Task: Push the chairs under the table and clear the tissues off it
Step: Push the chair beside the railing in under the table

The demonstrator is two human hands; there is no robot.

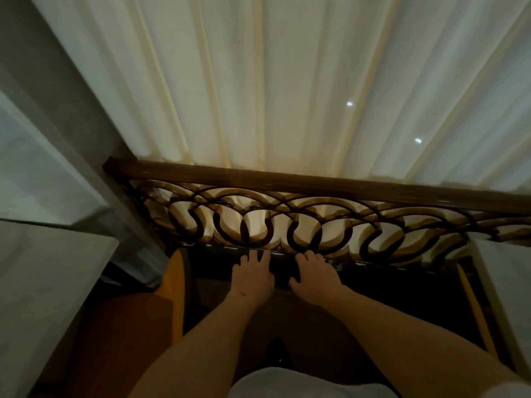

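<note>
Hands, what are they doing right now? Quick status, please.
Left hand and right hand both resting on a dark edge below the scrollwork railing. No tissues in view. Cream curtain directly ahead.

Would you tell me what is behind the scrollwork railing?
A pale pleated curtain hangs right behind the railing and shows through its loops. Whatever lies beyond the curtain is covered. Both hands, left and right, rest at the railing's foot.

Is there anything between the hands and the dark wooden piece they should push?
Nothing visible: the left hand and right hand lie flat on its dark bar, below the scrollwork panel. Beyond it hangs white pleated cloth.
</note>
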